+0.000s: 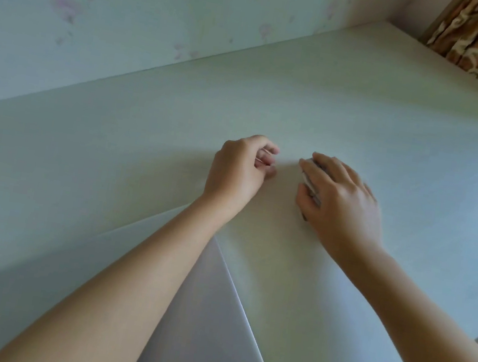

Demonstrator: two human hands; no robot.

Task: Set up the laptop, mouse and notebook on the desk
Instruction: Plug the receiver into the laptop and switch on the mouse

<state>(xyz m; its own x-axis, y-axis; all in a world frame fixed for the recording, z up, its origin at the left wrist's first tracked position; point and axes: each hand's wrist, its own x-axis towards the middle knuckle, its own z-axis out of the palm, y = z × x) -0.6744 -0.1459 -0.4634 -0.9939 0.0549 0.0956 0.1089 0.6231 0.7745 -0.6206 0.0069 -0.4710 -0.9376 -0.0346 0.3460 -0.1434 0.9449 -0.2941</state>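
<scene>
A pale desk (365, 113) is seen bearing a closed grey laptop (203, 330) at its near edge, beyond which a loosely curled, empty left hand (237, 171) rests beside the right hand (343, 202) cupped over a mouse (308, 183).

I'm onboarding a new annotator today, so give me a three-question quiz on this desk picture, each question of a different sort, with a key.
1. True or false: the laptop lies closed on the desk.
2. Which hand covers the mouse? A) the left hand B) the right hand C) neither
3. Fill in: the left hand's fingers are ____, resting on the desk beside the mouse.

Key
1. True: only its flat grey lid shows, partly under the left forearm.
2. B: the right hand lies over the mouse, which peeks out beneath the fingers.
3. Curled: whether they hold anything cannot be told. No notebook is in view.
</scene>
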